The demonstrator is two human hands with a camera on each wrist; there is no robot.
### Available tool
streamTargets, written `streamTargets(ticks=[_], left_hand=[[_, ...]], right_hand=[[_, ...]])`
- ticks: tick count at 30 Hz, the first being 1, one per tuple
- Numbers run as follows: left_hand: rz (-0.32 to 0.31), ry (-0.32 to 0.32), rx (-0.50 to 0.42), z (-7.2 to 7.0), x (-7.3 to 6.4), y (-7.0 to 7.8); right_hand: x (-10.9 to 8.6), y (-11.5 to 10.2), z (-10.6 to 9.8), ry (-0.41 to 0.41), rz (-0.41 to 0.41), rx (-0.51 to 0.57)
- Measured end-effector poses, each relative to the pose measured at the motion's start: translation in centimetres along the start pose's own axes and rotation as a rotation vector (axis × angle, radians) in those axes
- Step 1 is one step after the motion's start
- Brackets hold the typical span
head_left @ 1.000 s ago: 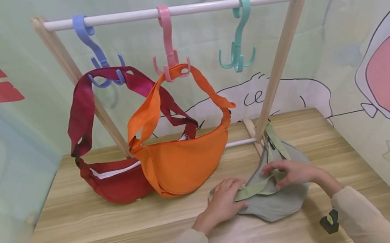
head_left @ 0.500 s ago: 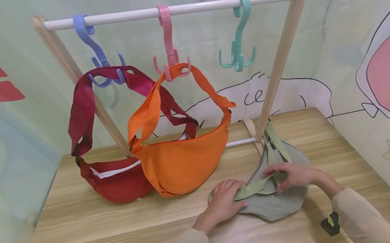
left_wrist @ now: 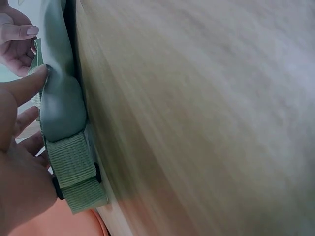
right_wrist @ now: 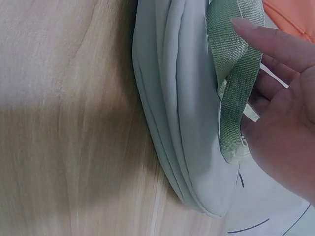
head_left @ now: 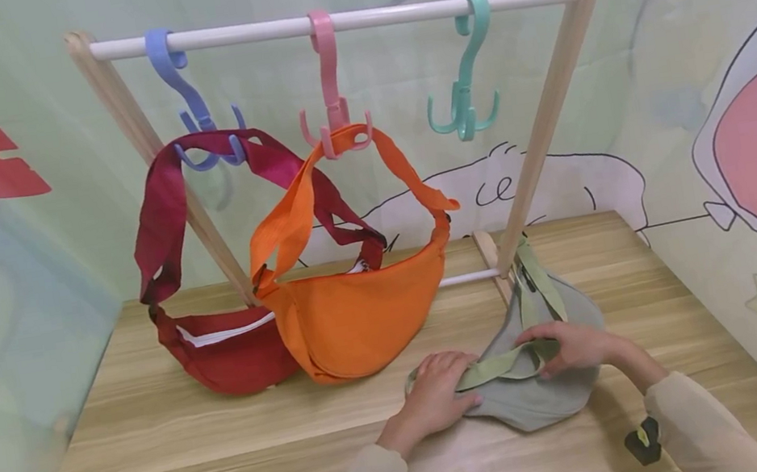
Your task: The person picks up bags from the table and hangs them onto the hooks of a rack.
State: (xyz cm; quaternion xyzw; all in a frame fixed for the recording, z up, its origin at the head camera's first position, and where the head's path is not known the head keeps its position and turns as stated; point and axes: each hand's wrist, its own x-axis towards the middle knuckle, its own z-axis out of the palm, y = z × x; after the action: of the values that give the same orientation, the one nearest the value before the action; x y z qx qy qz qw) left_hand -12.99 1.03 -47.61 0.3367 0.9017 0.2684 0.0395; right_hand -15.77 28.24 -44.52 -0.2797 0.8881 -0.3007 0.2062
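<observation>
A grey-green shoulder bag [head_left: 521, 402] lies on the table at the right, its pale green strap [head_left: 486, 369] looped across the top. My left hand [head_left: 435, 395] rests on the bag's left end, fingers over the strap and thumb on the fabric. In the left wrist view, the thumb touches the bag's edge [left_wrist: 61, 105], above a webbing end with a black buckle. With thumb on one side and fingers on the other, my right hand [head_left: 571, 346] pinches the strap near the bag's middle. The right wrist view shows that strap [right_wrist: 241, 83] twisted under the thumb; some fingertips are hidden.
A wooden rack with a white bar [head_left: 389, 14] stands behind. A red bag [head_left: 236, 363] hangs from the blue hook [head_left: 184, 94], an orange bag [head_left: 362, 320] from the pink hook [head_left: 328, 72]. The green hook [head_left: 465, 76] holds nothing.
My right hand has shifted very slightly down toward me on the strap. The left hand and the grey-green bag stay practically still.
</observation>
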Motion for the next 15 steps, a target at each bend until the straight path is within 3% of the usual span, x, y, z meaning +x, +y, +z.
streamTargets(ticks=[15], left_hand=[[-0.011,-0.005,0.021,0.08,-0.20,0.06]], right_hand=[[-0.14,-0.06,0.14,0.007,-0.013,0.006]])
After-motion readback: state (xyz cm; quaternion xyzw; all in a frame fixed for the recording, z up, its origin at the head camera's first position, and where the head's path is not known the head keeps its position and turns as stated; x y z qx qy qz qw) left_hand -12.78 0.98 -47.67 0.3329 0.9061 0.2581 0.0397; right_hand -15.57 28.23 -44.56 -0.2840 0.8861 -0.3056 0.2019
